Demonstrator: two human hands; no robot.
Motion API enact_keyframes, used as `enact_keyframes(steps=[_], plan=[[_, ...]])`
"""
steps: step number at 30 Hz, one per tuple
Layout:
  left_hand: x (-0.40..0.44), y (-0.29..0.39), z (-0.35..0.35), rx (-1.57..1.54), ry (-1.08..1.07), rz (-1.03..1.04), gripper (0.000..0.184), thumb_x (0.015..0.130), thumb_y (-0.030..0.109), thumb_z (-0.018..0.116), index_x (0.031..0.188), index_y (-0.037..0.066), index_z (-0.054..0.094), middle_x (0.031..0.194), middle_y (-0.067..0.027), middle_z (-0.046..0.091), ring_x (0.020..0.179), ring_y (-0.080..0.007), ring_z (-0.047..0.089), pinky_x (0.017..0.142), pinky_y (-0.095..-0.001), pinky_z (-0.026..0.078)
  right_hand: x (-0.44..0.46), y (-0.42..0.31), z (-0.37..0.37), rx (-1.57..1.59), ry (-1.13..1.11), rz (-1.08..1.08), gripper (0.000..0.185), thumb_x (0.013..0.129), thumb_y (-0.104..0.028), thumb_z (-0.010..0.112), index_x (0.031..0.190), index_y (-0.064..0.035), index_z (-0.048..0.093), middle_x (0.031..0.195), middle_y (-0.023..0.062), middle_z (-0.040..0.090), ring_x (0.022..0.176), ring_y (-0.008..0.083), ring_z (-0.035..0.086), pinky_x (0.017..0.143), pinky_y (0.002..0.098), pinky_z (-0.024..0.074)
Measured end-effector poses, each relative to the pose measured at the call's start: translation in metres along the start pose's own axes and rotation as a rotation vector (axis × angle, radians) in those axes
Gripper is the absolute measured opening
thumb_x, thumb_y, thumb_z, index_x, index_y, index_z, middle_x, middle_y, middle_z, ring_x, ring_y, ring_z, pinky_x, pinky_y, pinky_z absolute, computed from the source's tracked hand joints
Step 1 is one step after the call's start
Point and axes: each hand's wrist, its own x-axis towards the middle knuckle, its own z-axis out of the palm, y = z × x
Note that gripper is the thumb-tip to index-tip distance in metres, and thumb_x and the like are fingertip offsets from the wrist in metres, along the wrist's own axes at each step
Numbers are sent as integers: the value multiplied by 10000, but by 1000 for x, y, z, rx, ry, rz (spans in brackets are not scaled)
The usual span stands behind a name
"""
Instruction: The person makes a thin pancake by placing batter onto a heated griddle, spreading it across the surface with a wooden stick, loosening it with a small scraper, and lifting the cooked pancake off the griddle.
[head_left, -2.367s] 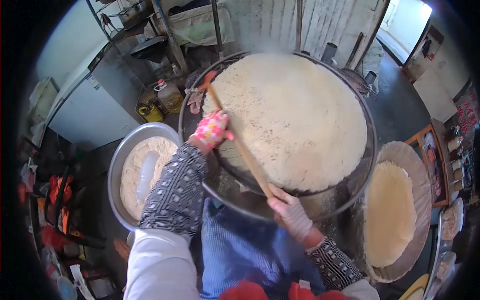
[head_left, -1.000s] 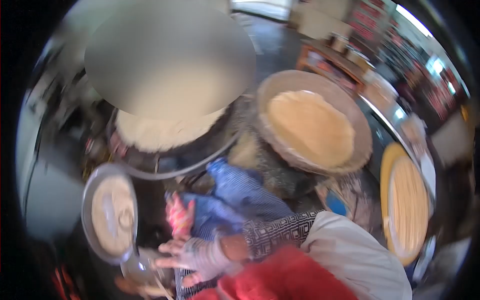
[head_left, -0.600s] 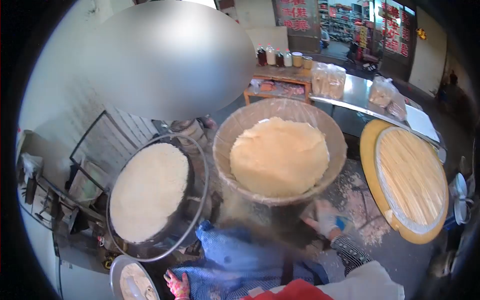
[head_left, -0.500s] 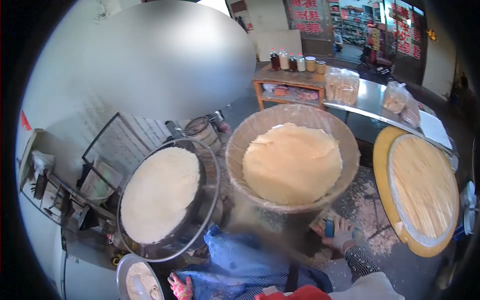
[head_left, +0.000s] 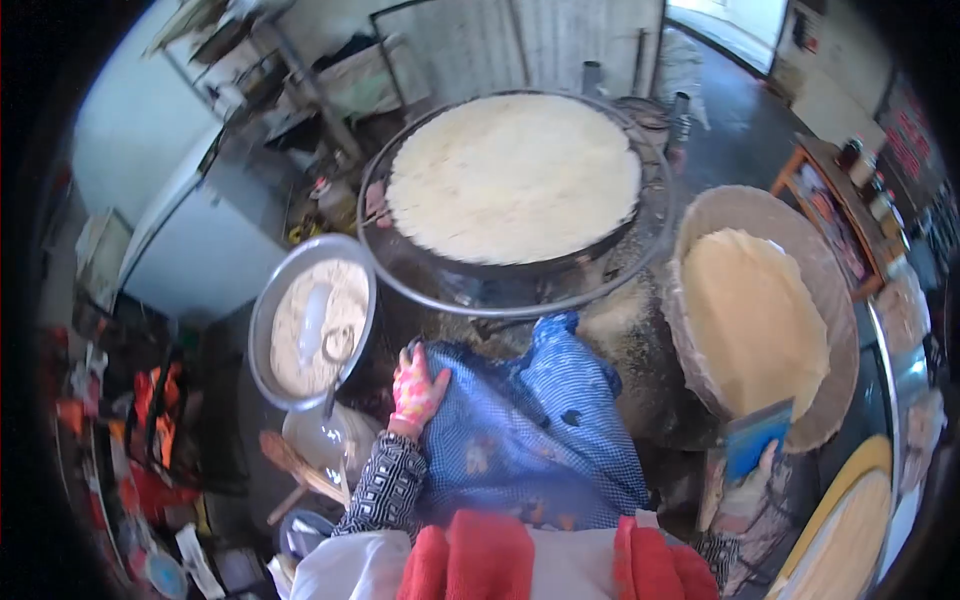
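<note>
My left hand (head_left: 418, 390), in a pink patterned glove, rests with fingers apart on the blue checked apron (head_left: 500, 430) over my lap. At the lower right, my right hand (head_left: 745, 500) grips a flat blue-faced object (head_left: 756, 444), held upright beside the plastic-lined basket (head_left: 840, 330). A stack of pale yellow flat sheets (head_left: 750, 310) lies in that basket. Ahead, a pale, thin layer (head_left: 515, 175) covers the round griddle, inside a metal ring (head_left: 520, 312). Left of my lap, a metal basin (head_left: 262, 345) holds beige batter (head_left: 295, 350) with a ladle in it.
A clear bucket (head_left: 325, 440) and wooden-handled tools (head_left: 298, 470) are near my left forearm. A pale cabinet (head_left: 205, 240) stands at the left, a wooden table (head_left: 845, 210) with bottles at the right. At the lower right is a yellow round tray (head_left: 868, 462).
The wooden-handled tool has left both hands. My left hand has moved to the apron. My right hand has taken up the blue-faced object from low beside the basket. The view has swung back towards the griddle.
</note>
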Motion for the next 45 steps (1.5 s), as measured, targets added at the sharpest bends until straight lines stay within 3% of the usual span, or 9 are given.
enact_keyframes(steps=[6,10,12,22,34,36,39,40,45], plan=[[2,1,1,-17,-12,-2,754,781,421,626,1357,45,316,1366,-290,301,1192,-442,388,982,-465,353,46,32,193,255,-668,156,410,807,-25,524,1208,40,468,1176,145,528,1077,273,504,995,381,358],[2,3,0,-12,-6,-12,758,764,418,640,1359,64,332,1373,-278,300,1192,-430,389,995,-454,336,27,85,316,-866,-1003,-1173,262,651,-24,593,883,-124,666,922,42,646,911,230,594,848,384,424],[0,1,-1,-24,-8,-6,754,763,407,643,1354,53,334,1365,-281,309,1181,-435,393,988,-458,342,41,126,340,-1009,-878,-1374,169,703,-136,566,846,-161,651,891,6,619,917,206,551,861,406,358],[10,-13,-7,-51,11,-48,698,805,330,639,1339,1,332,1347,-286,321,1208,-429,371,999,-463,331,111,165,348,-1275,-653,-1474,100,700,-187,589,783,-162,640,834,-11,623,841,188,546,822,420,343],[257,-116,-101,503,229,371,492,727,38,543,1215,28,479,1336,-187,400,1266,-353,340,1065,-466,261,127,166,379,-1234,-692,-1603,124,579,-210,676,633,-181,568,659,-18,555,723,176,540,722,390,362],[286,-128,-79,590,165,823,401,738,55,527,1138,34,549,1293,-171,451,1273,-320,349,1092,-451,220,125,165,382,-1240,-675,-1611,157,557,-206,686,606,-174,540,638,-13,539,707,181,540,714,386,364],[284,-95,-13,980,-245,540,129,728,131,547,738,71,661,813,-103,636,918,-263,589,906,-379,410,126,161,384,-1262,-702,-1603,166,558,-207,683,594,-167,525,629,-11,527,704,184,537,711,385,363],[263,-97,-5,666,109,745,56,618,169,595,577,133,607,615,-72,581,711,-239,571,761,-369,433,130,161,387,-1247,-695,-1632,144,574,-210,668,596,-169,532,623,0,525,686,198,538,690,387,363],[128,49,49,309,88,518,142,697,271,591,595,173,580,522,-12,477,556,-181,497,503,-334,383,128,164,388,-1261,-690,-1602,154,593,-221,662,591,-157,522,628,-7,526,710,188,532,714,394,356]])
